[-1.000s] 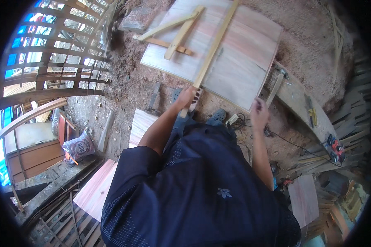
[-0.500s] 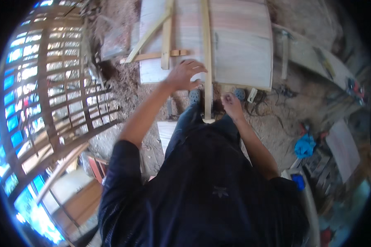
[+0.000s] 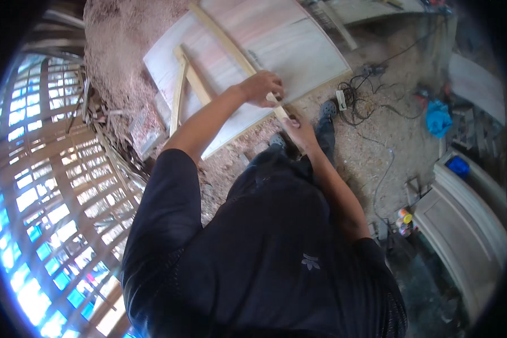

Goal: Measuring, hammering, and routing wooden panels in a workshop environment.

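A long pale wooden strip (image 3: 219,31) lies across a large whitish panel (image 3: 293,50) with faint pink streaks. My left hand (image 3: 262,89) has its fingers curled over this strip near the panel's lower edge. My right hand (image 3: 296,128), closer to my body, grips the strip's near end. Left of it on the panel rest two shorter battens (image 3: 194,79) meeting at an angle. My feet in grey clogs (image 3: 328,110) show below the panel.
A slatted wooden wall (image 3: 50,180) stands at the left. At the right are tangled cables (image 3: 352,101) on the dirt floor, a blue bag (image 3: 438,118), a grey panelled wooden piece (image 3: 456,225) and a leaning board (image 3: 479,90). Sawdust (image 3: 115,73) covers the ground behind the panel.
My left hand has gone from hovering beside the strip to holding it. My right hand has come onto the strip's near end. The view has turned, so the panel now appears tilted.
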Demonstrator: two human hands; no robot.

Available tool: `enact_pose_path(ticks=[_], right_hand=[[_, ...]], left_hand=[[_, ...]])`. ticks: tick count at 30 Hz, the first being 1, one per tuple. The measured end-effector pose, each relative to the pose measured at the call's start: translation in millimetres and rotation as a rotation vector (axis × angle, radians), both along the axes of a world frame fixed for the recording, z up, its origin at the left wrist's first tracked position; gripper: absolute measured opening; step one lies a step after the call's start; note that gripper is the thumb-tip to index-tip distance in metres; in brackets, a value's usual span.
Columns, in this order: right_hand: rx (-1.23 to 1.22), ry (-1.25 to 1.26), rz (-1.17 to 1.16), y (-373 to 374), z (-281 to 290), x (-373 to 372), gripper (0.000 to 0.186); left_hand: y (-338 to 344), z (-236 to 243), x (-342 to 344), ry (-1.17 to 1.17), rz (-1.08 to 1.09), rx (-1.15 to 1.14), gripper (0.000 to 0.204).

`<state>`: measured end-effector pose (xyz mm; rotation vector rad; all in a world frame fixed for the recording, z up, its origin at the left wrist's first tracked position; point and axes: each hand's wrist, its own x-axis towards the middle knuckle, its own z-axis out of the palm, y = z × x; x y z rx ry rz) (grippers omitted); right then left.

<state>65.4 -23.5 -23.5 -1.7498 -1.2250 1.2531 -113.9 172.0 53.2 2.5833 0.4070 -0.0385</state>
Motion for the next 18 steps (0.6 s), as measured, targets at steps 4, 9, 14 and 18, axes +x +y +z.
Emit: enact_pose_path(ticks=[4,9,14,18], right_hand=[[0.068,-0.093,-0.046,7.3,-3.1,-18.6,0.04],[-0.078,-0.155,-0.049,13.6,36.3,-18.4,0.035],[0.042,-0.341,0.001,17.2,69.1,4.9,0.032],[0.121,-0.515,0.175,18.1,121.8,38.0,0.019]], left_hand=[[-1.7,-1.3,5.6,-0.028,0.002,-0.005,0.023],[1.2,-7.4,5.9,-0.008,-0.024,0.003,0.026],[0.1,14.8,14.7,0.018,0.035,0.052,0.041],[-6.5,58.2,31.7,0.185,0.084,0.06,0.066]])
